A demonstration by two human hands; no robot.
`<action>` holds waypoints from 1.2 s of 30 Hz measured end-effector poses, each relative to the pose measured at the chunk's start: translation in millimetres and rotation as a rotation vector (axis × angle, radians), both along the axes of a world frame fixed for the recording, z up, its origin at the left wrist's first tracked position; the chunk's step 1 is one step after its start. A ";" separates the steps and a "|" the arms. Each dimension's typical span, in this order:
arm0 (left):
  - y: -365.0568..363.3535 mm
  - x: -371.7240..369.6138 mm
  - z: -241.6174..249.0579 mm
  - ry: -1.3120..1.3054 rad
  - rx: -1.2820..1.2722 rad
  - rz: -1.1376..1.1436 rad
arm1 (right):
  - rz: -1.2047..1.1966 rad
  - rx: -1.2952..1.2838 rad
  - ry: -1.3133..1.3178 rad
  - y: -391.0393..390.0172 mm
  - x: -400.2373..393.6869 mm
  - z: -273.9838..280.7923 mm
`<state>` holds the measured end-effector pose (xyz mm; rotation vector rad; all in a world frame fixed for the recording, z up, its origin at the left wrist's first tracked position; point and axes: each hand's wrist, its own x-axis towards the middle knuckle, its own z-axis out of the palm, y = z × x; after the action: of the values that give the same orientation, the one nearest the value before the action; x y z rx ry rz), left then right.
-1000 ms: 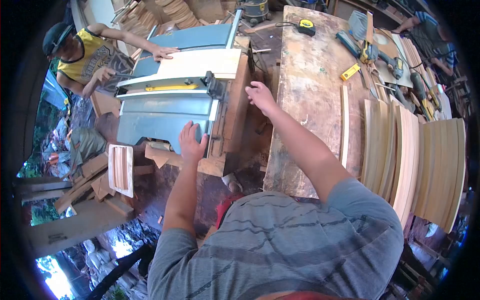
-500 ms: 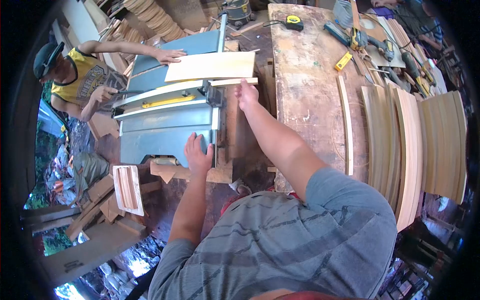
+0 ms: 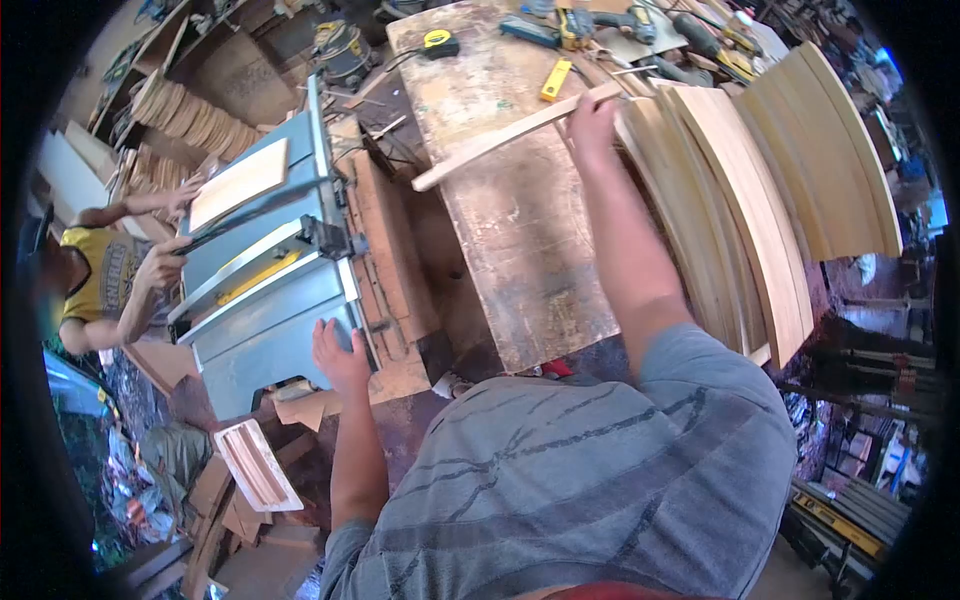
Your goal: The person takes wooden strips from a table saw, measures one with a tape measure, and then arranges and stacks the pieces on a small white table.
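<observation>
My right hand (image 3: 592, 125) is closed round one end of a thin wooden strip (image 3: 510, 137), raised over the worn workbench (image 3: 520, 240). The strip's other end points left, past the bench's edge. My left hand (image 3: 340, 355) rests with fingers spread on the near right corner of the blue-grey saw table (image 3: 265, 350). Across that table runs a metal fence (image 3: 240, 265) with a yellow piece on it. Beyond the fence lies a pale board (image 3: 238, 185), touched by a co-worker's hand (image 3: 180, 196); the co-worker's other hand (image 3: 160, 262) holds a dark stick.
Curved boards (image 3: 745, 210) stand stacked at the bench's right. A yellow tape measure (image 3: 438, 42), a yellow level (image 3: 555, 80) and power tools (image 3: 575, 28) lie at the far side. A gap separates saw table and bench. Wood scraps (image 3: 235, 515) lie at lower left.
My right hand has carried the strip from the saw table to over the bench. The co-worker's board has moved back from the fence. The view has turned right.
</observation>
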<state>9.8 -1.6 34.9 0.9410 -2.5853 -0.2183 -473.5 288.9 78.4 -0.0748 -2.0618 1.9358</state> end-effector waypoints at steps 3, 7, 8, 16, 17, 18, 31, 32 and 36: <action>-0.2 1.1 -4.4 0.008 -0.024 -0.016 | 0.123 0.357 0.031 58.7 -34.6 47.3; -2.8 3.2 -8.4 0.012 -0.043 -0.013 | 0.429 1.075 -0.293 28.8 -11.3 77.9; -3.4 3.3 -9.7 0.004 -0.042 -0.004 | 0.469 1.106 -0.317 16.8 -6.0 68.1; -2.6 1.3 -8.9 0.000 -0.051 -0.004 | 0.594 1.104 -0.255 -3.0 22.2 -11.4; -3.8 1.5 -9.5 -0.001 -0.049 -0.005 | 0.545 1.081 -0.220 7.3 34.0 -5.2; -5.3 3.6 -10.6 -0.005 -0.064 -0.013 | 0.432 1.054 -0.188 22.4 41.4 -8.1; -3.9 3.6 -10.2 -0.001 -0.045 -0.023 | 0.400 1.058 -0.441 112.5 122.1 -4.7; -4.5 2.9 -9.4 0.003 -0.049 -0.019 | 0.368 1.017 -0.427 108.5 118.4 -2.6; -0.6 6.6 -8.3 -0.038 -0.026 0.005 | 0.308 0.890 -0.374 107.3 116.6 -29.4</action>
<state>16.4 -2.2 26.6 0.9514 -2.6139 -0.1658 -356.9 396.2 48.9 0.0951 -3.1472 1.0032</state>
